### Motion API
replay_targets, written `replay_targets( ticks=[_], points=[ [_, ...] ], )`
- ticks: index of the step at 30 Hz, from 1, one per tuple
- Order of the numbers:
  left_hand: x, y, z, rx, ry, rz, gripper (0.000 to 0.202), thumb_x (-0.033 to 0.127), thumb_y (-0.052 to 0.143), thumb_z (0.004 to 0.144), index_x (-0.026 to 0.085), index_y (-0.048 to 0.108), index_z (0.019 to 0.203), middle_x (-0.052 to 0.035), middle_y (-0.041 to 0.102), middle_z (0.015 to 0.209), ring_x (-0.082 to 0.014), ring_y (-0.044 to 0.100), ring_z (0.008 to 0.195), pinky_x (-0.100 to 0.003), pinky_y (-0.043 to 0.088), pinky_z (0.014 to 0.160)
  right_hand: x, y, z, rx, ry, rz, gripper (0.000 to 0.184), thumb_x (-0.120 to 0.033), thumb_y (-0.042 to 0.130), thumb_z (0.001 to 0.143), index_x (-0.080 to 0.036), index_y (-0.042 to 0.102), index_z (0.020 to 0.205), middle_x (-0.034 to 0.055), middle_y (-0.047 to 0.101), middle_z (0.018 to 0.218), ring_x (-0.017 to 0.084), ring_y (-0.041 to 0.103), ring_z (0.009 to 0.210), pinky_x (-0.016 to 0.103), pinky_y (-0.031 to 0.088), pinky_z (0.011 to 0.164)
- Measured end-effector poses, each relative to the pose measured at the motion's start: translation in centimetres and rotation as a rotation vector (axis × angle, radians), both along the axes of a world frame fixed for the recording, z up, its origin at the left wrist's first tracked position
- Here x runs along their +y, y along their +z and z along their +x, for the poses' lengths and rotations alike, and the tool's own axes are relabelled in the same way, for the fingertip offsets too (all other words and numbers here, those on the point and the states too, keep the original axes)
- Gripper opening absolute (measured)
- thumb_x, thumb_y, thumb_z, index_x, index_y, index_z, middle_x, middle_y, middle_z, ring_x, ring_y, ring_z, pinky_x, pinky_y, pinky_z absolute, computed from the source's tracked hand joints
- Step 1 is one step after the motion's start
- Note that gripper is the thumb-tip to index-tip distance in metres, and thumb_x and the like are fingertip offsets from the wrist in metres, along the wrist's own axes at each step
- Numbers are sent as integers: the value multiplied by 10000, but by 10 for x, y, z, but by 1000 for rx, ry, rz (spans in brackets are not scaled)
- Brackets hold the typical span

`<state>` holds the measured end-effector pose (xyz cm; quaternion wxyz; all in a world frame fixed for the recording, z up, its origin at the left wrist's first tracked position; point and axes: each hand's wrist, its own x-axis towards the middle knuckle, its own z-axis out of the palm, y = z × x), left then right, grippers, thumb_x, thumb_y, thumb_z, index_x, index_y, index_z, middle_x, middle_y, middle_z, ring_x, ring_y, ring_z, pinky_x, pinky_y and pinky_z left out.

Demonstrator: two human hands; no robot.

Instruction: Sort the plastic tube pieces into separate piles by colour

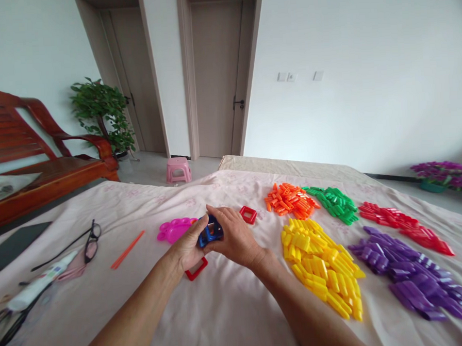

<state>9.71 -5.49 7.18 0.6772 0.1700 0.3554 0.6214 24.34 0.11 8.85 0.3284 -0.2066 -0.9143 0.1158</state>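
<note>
Both my hands meet over a blue plastic frame piece (210, 233), holding it just above the cloth. My left hand (190, 247) grips its left side, thumb along the top. My right hand (234, 235) wraps over its right side, hiding much of it. Below my left hand lies a red square frame (197, 269), partly covered. Behind my right hand sits another red square frame (248, 214). A magenta paw-shaped plastic piece (175, 229) rests beyond my left hand, its right end hidden behind the hand.
Piles of yellow (321, 261), purple (410, 272), orange (290, 200), green (337, 203) and red pieces (406, 223) lie to the right. Leftward are orange sticks (127, 249), eyeglasses (91, 242), a white tube (43, 281) and a dark flat object (16, 247).
</note>
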Motion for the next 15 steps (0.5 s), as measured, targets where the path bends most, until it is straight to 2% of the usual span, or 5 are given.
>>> replay_targets(
  ticks=[4,8,12,15],
  points=[
    [0,-1,-1,3,-4,-7,361,443,709,799,127,681,971,-116,728,875,-226,716,829,-255,578,577,-1,2,1,-6,40,-9,879,-391,815,712,-217,388,1460,120,596,1277,284,540,1183,447,407,1011],
    [1,-4,-4,-37,-15,10,381,453,683,819,118,672,999,-119,726,886,-224,717,831,-267,591,598,-6,5,0,-24,-10,9,807,-368,775,762,-220,396,1459,128,575,1315,296,528,1201,465,407,1008],
    [1,-9,-5,-33,-27,7,324,400,695,823,117,673,980,-104,724,856,-202,709,767,-259,584,575,-9,6,0,-81,-25,34,840,-347,769,769,-207,353,1484,135,530,1384,298,504,1244,461,408,1017],
    [0,-11,-5,-21,-38,15,292,368,720,807,120,679,953,-91,720,831,-181,697,715,-233,561,533,-9,5,1,-111,-26,52,812,-366,754,790,-185,364,1479,148,548,1369,301,517,1240,466,417,1013]
  ],
)
